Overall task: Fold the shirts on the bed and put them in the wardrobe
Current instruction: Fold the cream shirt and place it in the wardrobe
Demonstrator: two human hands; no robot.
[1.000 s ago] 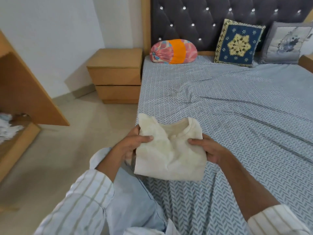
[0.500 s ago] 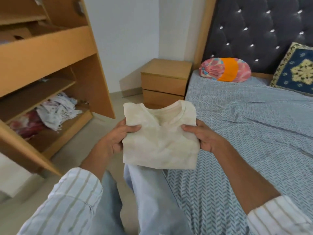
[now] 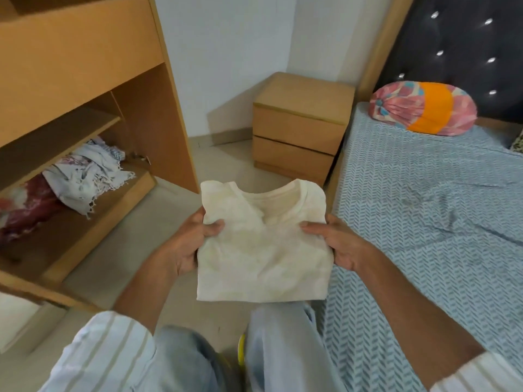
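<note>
Head view: the folded cream shirt (image 3: pixel 264 250) sits in the air between my hands, over the floor beside the bed (image 3: pixel 424 222). My left hand (image 3: pixel 188 243) and right hand (image 3: pixel 338 244) each pinch a side edge. The open wardrobe (image 3: pixel 85 108) stands at left, what looks like crumpled cloth (image 3: pixel 85 176) on a shelf.

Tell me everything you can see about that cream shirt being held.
The shirt is cream, of soft knit-looking cloth with faint yellowish blotches, folded into a neat rectangle with its round ribbed collar on top. It is held in the air above the floor between wardrobe and bed, facing up. The left hand grips its left edge, the right hand its right edge, thumbs on top.
</note>
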